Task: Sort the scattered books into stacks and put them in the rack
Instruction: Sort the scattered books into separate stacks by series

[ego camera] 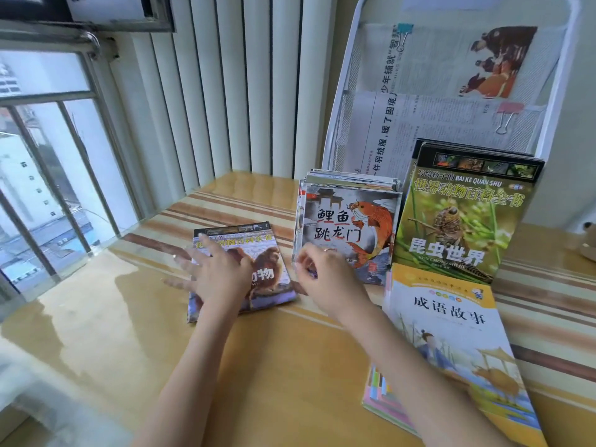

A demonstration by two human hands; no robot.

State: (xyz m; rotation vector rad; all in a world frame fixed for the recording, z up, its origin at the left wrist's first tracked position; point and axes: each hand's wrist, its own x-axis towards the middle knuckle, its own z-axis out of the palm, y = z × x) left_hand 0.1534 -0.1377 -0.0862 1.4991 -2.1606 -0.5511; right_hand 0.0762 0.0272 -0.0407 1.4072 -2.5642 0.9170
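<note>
While the animal book (245, 269) lies flat at the surface's (96, 317) left, the left hand (219, 279) presses it, fingers spread; the right hand (325, 279), curled, apparently holds nothing. Slide it squarely toward the carp stack (348, 230), short of the rack (335, 124).

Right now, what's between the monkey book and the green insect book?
In the head view, the carp book stack stands between monkey book and insect book.

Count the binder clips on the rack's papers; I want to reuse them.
2: a teal clip at the top of the upper paper, a pink clip on the paper below. Others may be hidden behind the books.
</note>
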